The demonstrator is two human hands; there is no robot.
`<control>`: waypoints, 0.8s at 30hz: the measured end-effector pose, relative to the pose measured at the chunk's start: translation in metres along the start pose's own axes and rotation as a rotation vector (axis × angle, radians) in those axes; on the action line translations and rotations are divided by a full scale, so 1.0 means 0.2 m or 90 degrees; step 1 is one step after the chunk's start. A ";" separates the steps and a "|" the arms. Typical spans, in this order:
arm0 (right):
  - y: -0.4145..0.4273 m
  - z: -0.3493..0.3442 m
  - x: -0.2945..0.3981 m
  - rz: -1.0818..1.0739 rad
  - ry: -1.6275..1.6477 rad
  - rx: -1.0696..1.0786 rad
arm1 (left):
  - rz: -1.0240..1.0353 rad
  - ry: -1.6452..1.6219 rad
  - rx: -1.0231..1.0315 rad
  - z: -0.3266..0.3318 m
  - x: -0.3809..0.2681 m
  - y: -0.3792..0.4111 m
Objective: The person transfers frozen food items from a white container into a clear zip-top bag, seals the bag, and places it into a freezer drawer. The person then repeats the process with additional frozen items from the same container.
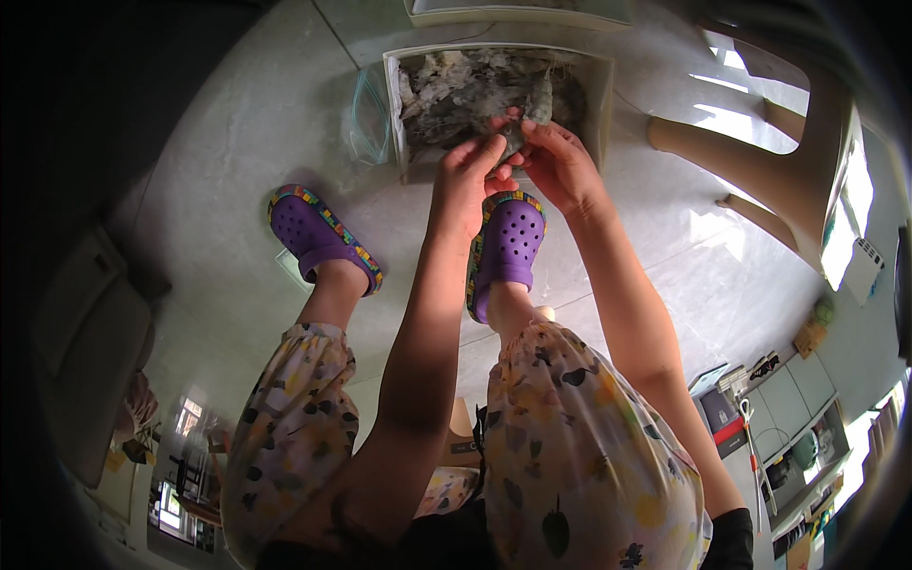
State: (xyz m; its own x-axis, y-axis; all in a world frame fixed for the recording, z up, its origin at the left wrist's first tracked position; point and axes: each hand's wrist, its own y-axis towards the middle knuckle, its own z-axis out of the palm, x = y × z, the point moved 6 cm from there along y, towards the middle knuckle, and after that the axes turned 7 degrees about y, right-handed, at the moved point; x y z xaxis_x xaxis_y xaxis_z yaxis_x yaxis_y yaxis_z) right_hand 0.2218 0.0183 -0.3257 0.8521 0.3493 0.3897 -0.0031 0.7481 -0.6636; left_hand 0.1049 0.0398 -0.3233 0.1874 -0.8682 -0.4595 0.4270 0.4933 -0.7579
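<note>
Over the near edge of a white box, my two hands meet at their fingertips. What looks like a raw grey-green shrimp points up from between the fingers of my right hand, thin feelers at its far end. My left hand pinches a darker grey piece, also shrimp-like; my fingers partly cover it, and whether the two pieces are joined cannot be told. A tangled grey mass, apparently more shrimp with pale, ice-like bits, fills much of the box.
A clear zip bag lies left of the box on the grey tiled floor. Beyond is another pale box or lid. Purple clogs are on my feet. A beige plastic stool is at the right.
</note>
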 end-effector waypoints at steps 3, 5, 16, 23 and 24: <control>0.04 -0.03 -0.02 -0.003 -0.014 -0.064 | 0.049 0.093 -0.018 -0.01 0.03 0.01; 0.05 -0.05 -0.02 -0.002 -0.029 -0.120 | 0.101 0.192 -0.026 -0.02 0.03 0.01; 0.01 -0.01 0.08 -0.073 -0.267 -0.096 | 0.636 0.761 -0.227 0.06 -0.19 -0.14; 0.04 -0.04 0.04 -0.101 -0.230 -0.086 | 0.273 0.329 -0.151 0.00 -0.14 -0.06; 0.03 -0.04 0.04 -0.093 -0.261 -0.086 | 0.208 0.316 -0.152 -0.03 -0.13 -0.05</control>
State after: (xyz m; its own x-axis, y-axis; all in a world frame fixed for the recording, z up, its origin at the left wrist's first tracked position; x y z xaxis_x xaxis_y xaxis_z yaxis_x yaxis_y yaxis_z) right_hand 0.2322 0.0214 -0.3327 0.5607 0.4603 0.6883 0.1931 0.7356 -0.6493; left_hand 0.0915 0.0582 -0.3070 -0.1826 -0.5708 -0.8005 0.1973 0.7764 -0.5986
